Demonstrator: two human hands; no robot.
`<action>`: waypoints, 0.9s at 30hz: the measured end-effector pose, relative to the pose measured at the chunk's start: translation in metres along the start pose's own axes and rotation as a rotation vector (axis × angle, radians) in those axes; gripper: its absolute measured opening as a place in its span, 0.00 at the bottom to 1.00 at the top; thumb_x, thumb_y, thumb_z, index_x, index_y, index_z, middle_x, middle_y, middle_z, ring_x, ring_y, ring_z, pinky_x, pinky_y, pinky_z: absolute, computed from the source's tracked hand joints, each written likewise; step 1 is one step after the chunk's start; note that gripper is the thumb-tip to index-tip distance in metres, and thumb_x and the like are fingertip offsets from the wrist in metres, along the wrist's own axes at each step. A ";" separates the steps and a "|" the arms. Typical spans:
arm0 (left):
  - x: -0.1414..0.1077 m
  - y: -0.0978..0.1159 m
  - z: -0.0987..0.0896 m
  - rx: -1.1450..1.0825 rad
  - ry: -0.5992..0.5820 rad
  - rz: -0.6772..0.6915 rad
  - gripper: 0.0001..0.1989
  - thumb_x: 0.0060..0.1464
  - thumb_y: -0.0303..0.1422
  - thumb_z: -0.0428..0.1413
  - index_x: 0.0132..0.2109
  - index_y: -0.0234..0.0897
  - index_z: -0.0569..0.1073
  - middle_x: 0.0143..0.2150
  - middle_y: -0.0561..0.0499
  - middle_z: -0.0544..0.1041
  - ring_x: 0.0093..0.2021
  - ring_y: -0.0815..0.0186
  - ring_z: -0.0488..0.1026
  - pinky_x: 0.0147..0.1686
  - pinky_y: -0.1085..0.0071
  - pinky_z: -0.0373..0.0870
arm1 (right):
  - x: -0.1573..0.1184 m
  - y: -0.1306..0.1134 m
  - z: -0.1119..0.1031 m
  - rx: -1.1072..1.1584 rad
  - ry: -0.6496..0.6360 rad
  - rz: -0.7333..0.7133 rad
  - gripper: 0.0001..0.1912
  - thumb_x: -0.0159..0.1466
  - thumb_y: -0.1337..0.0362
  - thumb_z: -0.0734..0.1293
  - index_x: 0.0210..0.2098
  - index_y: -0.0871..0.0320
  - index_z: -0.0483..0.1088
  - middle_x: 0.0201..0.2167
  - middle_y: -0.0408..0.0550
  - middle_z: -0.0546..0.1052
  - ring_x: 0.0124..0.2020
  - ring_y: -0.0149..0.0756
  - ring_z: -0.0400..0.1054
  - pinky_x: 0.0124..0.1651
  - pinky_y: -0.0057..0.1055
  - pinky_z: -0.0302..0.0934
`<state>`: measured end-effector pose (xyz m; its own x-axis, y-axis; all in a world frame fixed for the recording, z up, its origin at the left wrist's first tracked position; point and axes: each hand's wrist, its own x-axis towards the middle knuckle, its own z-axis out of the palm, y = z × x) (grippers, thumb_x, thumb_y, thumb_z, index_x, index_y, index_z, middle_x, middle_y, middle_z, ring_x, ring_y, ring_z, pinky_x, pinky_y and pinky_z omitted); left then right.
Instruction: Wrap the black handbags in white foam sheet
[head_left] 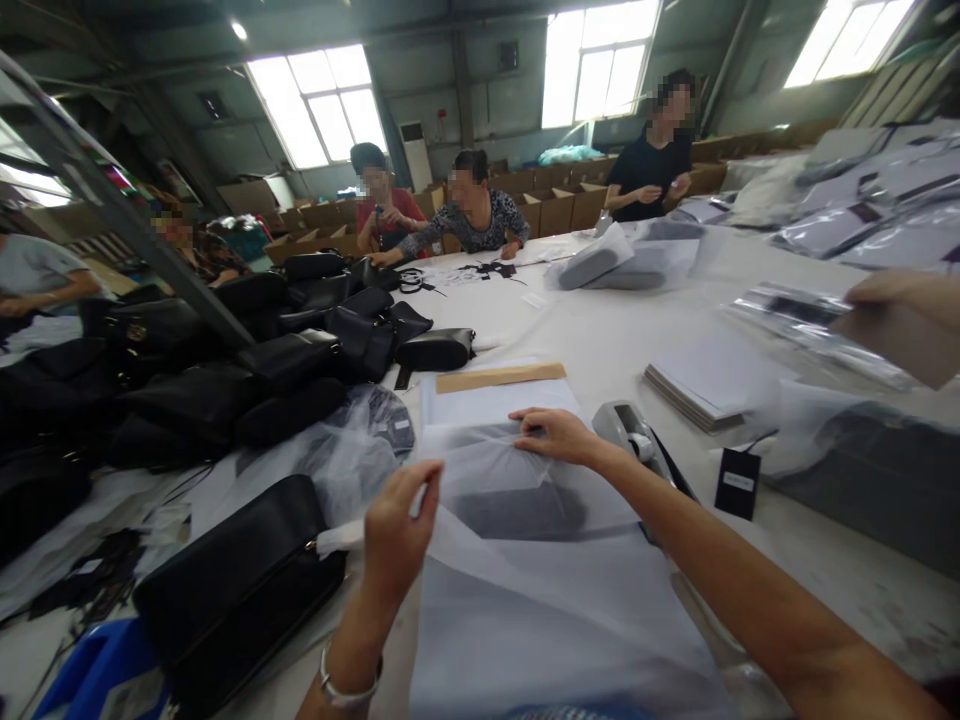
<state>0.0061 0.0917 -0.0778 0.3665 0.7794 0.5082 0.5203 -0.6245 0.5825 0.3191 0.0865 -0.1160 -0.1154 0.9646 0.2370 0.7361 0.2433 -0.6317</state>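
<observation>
In front of me, a dark-grey handbag [517, 507] shows through thin white wrapping paper [480, 470] that lies over it. My right hand [559, 436] is on the far part of this paper, fingers bent and pinching it, with creases running out from the fingertips. My left hand [401, 530] is raised at the bag's left side, thumb and fingers pressed together by a loose edge of the paper. More white sheets [540, 630] are spread nearest me. A black handbag [240, 570] with a zip lies left of my left hand.
Black handbags [322, 340] are heaped at left beside a metal post [150, 210]. A tape dispenser [634, 435], stacked boards [697, 385], a black tag [737, 484] and a wrapped bag [870, 480] lie right. A blue bin [105, 670] stands lower left. Co-workers stand across the table; another hand reaches in at right.
</observation>
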 end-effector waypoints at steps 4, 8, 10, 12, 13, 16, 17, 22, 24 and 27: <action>0.011 0.041 0.029 -0.023 -0.570 0.266 0.12 0.63 0.31 0.51 0.52 0.46 0.74 0.50 0.51 0.79 0.48 0.63 0.77 0.48 0.69 0.73 | 0.002 -0.002 0.001 -0.016 0.015 -0.005 0.11 0.59 0.53 0.71 0.29 0.53 0.72 0.52 0.44 0.77 0.49 0.41 0.73 0.51 0.36 0.65; 0.020 0.040 0.066 0.242 -0.647 0.331 0.18 0.59 0.29 0.56 0.57 0.40 0.71 0.62 0.43 0.71 0.62 0.53 0.67 0.59 0.53 0.66 | 0.004 -0.002 0.000 -0.078 0.029 -0.019 0.10 0.60 0.54 0.71 0.29 0.53 0.72 0.51 0.43 0.78 0.47 0.39 0.74 0.49 0.34 0.66; 0.019 0.032 0.075 0.330 -0.634 0.334 0.23 0.58 0.32 0.59 0.60 0.40 0.68 0.66 0.42 0.66 0.65 0.50 0.62 0.61 0.47 0.62 | 0.002 -0.002 -0.004 -0.132 0.067 -0.008 0.07 0.62 0.56 0.70 0.33 0.53 0.73 0.49 0.44 0.79 0.46 0.39 0.74 0.49 0.35 0.67; 0.016 0.025 0.079 0.370 -0.606 0.329 0.26 0.58 0.34 0.58 0.62 0.44 0.65 0.67 0.44 0.63 0.67 0.49 0.59 0.61 0.43 0.61 | -0.006 -0.004 -0.010 -0.205 0.162 0.021 0.05 0.64 0.61 0.67 0.38 0.54 0.73 0.50 0.49 0.78 0.49 0.42 0.73 0.53 0.40 0.65; 0.014 0.023 0.079 0.382 -0.593 0.326 0.26 0.58 0.36 0.58 0.63 0.46 0.65 0.68 0.46 0.62 0.67 0.49 0.58 0.61 0.42 0.61 | -0.013 -0.007 -0.013 -0.251 0.230 0.028 0.06 0.66 0.63 0.66 0.41 0.54 0.73 0.52 0.51 0.77 0.52 0.43 0.71 0.56 0.44 0.63; 0.011 0.021 0.078 0.403 -0.593 0.311 0.26 0.59 0.37 0.58 0.63 0.48 0.64 0.69 0.47 0.60 0.68 0.48 0.56 0.61 0.41 0.59 | -0.043 -0.021 -0.017 -0.383 0.390 -0.019 0.11 0.69 0.67 0.61 0.47 0.55 0.72 0.57 0.51 0.72 0.59 0.43 0.65 0.63 0.46 0.56; 0.011 0.021 0.077 0.408 -0.605 0.305 0.27 0.59 0.38 0.58 0.64 0.48 0.64 0.69 0.47 0.59 0.69 0.49 0.55 0.62 0.41 0.58 | -0.055 -0.026 -0.016 -0.408 0.386 -0.052 0.13 0.69 0.66 0.60 0.50 0.55 0.72 0.58 0.51 0.72 0.61 0.42 0.63 0.64 0.44 0.55; 0.014 0.021 0.075 0.420 -0.650 0.301 0.27 0.61 0.41 0.55 0.65 0.47 0.61 0.71 0.49 0.56 0.70 0.52 0.52 0.63 0.45 0.56 | -0.111 -0.035 -0.003 -0.540 0.152 -0.012 0.14 0.67 0.61 0.64 0.51 0.54 0.73 0.57 0.50 0.74 0.61 0.48 0.63 0.64 0.51 0.54; 0.014 0.019 0.075 0.424 -0.651 0.304 0.27 0.61 0.41 0.54 0.66 0.47 0.60 0.71 0.49 0.55 0.70 0.53 0.51 0.64 0.46 0.56 | -0.132 -0.029 -0.008 -0.614 0.204 0.092 0.11 0.67 0.62 0.64 0.46 0.54 0.76 0.55 0.50 0.75 0.61 0.50 0.64 0.64 0.54 0.52; 0.012 0.016 0.076 0.429 -0.644 0.310 0.27 0.62 0.41 0.53 0.66 0.48 0.60 0.71 0.50 0.55 0.70 0.53 0.51 0.64 0.47 0.56 | -0.165 -0.016 -0.027 -0.674 0.414 0.221 0.12 0.68 0.62 0.62 0.45 0.54 0.76 0.56 0.49 0.74 0.63 0.48 0.61 0.66 0.53 0.48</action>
<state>0.0776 0.0947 -0.1110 0.8431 0.5335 0.0676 0.5243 -0.8435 0.1170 0.3441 -0.0797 -0.1251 0.2377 0.8354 0.4956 0.9709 -0.1886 -0.1478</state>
